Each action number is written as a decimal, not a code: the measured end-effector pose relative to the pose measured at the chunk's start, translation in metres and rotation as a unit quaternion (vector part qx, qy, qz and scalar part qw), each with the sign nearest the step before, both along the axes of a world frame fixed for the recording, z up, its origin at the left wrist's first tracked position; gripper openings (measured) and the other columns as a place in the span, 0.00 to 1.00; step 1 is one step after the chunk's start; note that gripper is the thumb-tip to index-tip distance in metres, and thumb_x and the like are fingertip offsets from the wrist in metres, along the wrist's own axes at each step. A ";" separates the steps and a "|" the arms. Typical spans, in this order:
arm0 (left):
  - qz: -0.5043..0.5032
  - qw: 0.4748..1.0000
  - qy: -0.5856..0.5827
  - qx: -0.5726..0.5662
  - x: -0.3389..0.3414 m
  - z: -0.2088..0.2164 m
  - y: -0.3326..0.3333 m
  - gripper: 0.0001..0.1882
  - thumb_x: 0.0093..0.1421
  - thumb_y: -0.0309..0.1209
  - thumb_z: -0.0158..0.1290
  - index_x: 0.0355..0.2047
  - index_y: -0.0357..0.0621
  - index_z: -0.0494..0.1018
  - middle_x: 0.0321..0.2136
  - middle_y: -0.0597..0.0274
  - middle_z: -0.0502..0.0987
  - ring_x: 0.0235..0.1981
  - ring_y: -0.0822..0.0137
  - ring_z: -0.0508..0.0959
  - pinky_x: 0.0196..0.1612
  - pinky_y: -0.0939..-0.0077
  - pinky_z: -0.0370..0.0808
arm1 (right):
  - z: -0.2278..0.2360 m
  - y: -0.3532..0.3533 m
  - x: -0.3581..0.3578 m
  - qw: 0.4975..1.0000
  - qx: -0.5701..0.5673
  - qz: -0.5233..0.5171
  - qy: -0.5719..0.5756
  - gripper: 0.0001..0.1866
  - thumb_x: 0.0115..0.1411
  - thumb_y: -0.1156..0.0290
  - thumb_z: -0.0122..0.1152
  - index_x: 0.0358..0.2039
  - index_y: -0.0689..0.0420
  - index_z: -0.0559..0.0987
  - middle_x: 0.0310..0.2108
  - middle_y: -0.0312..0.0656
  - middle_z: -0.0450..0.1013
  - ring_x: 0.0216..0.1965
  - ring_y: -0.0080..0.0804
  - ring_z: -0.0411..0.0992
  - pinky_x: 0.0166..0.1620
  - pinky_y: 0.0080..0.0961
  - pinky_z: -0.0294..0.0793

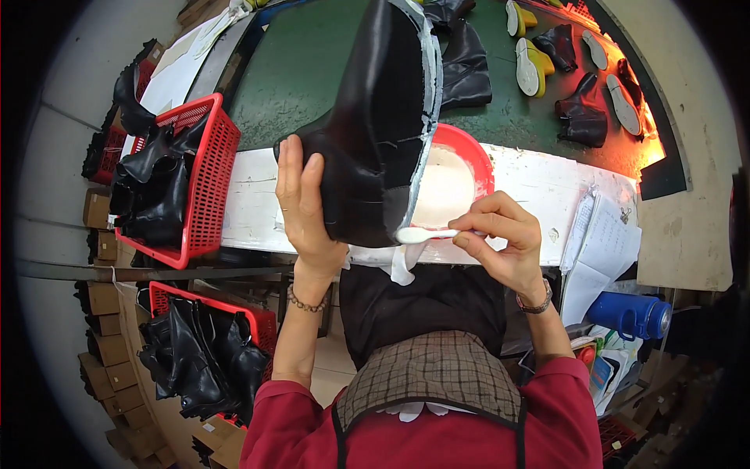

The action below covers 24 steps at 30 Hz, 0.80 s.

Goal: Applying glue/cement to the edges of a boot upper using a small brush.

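Observation:
Against my left hand [305,207] rests a large black boot [361,156], its shaft pointing away from me. My fingers stretch along its side and the palm supports it from below. A pale, whitish coating runs along the boot's bare sole edge, which faces right. Pinched between the thumb and fingers of my right hand [504,238] is a small white brush [426,234], shaped like a toothbrush. Its whitened head touches the near end of that edge. Just beyond the brush stands a red basin [486,168] with creamy white liquid inside, partly hidden by the boot.
Red crates [223,148] of black boots stand at left. Across the green conveyor belt [281,62] lie several boots and yellow shoe forms [533,66], under an orange glow at right. Papers [598,242] hang over the white table's [539,176] right end, above a blue flask [629,314].

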<state>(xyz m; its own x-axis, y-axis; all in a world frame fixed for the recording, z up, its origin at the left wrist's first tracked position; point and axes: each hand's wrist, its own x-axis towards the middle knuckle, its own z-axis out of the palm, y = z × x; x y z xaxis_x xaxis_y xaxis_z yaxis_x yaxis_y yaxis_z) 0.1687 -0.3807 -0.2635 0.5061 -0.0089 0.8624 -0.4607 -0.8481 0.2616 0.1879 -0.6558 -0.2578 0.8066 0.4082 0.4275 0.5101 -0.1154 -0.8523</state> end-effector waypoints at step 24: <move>-0.134 0.697 0.411 -0.572 -0.037 0.018 0.079 0.24 0.41 0.08 0.50 0.42 0.26 0.73 0.27 0.47 0.79 0.18 0.55 0.78 0.14 0.65 0.77 | 0.008 0.006 0.072 0.994 -0.013 -0.047 -0.100 0.09 0.52 0.78 0.76 0.35 0.60 0.87 0.31 0.38 0.77 0.30 0.23 0.76 0.34 0.19 0.75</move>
